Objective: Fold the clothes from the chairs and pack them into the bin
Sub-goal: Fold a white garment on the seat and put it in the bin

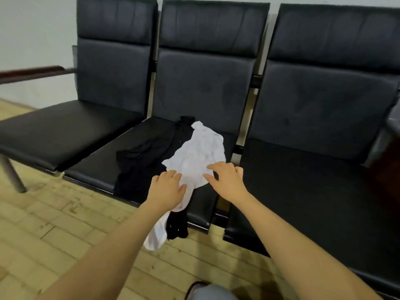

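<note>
Head view shows the left hand (pixel 167 188) and right hand (pixel 226 178), fingers spread and gripping nothing, reaching the crumpled white garment (pixel 198 154) on the middle chair seat (pixel 95 169) atop a black garment (pixel 140 167); better pinch two corners, lifting white alone.

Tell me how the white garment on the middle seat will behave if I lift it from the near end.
The white garment looks thin and crumpled, so probably floppy and light. One end hangs over the seat edge, so it may slide. It overlaps the black garment and could drag it.
</note>
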